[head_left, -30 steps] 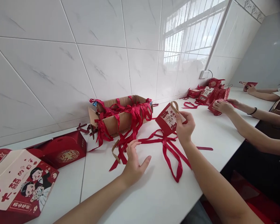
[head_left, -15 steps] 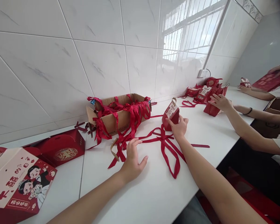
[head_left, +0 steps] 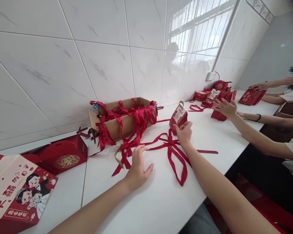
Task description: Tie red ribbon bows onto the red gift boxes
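A small red and white gift box with a beige loop on top stands tilted on the white table. My right hand is closed around its lower right side; some fingers are hidden behind it. Under and in front of the box, red ribbon lies in a bow with long loops and tails. My left hand rests open over the table, thumb and fingers apart, with nothing in it. Close beside it are loose red ribbon ends and a beige strip.
A cardboard box draped with red ribbons stands by the tiled wall. Larger red wedding boxes sit at left. At right are several red gift boxes, another person's hand and further people's arms along the table.
My right hand has shifted slightly on the gift box, its thumb no longer across the front. My left hand stays put. At far right, another person has set a red bag on the table.
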Demonstrator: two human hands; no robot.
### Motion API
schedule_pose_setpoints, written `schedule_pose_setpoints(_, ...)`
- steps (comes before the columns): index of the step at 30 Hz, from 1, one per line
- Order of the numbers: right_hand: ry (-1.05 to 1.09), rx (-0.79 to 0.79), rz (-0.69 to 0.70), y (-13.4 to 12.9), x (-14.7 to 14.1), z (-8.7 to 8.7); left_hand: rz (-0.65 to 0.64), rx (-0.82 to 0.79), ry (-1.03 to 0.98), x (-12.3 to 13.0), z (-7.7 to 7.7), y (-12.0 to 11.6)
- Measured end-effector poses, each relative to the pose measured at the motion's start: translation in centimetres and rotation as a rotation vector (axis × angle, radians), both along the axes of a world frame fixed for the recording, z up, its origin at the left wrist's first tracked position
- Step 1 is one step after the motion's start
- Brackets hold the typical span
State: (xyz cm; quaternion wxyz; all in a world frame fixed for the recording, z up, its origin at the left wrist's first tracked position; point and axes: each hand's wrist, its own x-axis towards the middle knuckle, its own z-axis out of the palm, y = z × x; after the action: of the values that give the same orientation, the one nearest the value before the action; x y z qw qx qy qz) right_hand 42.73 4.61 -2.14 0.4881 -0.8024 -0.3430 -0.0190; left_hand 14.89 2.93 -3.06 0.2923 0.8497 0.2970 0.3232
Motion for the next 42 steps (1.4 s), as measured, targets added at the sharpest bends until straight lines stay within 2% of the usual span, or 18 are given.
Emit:
schedule_pose_setpoints(10,-0.079,-0.558,0.219,1.5,0.3,-1.6,-0.001,-0.014,0.012,0.1,0.2,-0.1)
schedule_pose_setpoints(14,-0.118,-0.665,0.249,1.5,0.2,-1.5,-0.009,-0.010,0.058,0.0,0.3,-0.1)
schedule_pose_setpoints(19,-0.144,-0.712,0.244,1.4,0.1,-1.2,0.013,0.048,0.097,0.0,0.2,0.0)
schedule_pose_setpoints(26,-0.138,-0.680,0.228,1.5,0.0,-1.6,0.178,0.375,0.363,-0.1,0.1,0.2)
schedule_pose_setpoints(30,-0.103,-0.604,0.230,1.5,0.0,-1.7,0.259,0.421,0.448,0.1,0.3,0.1)
schedule_pose_setpoints(35,-0.020,-0.425,0.220,0.9,0.0,-1.3,0.346,0.445,0.416,-0.1,0.3,-0.5)
schedule_pose_setpoints(39,0.142,-0.246,0.199,0.0,0.8,-1.3,0.436,0.606,0.340,-2.5,1.3,-1.2)
schedule_pose_setpoints(42,0.286,-0.126,0.222,-0.6,1.6,-1.7,0.620,0.772,0.276,-7.0,3.4,-1.3)
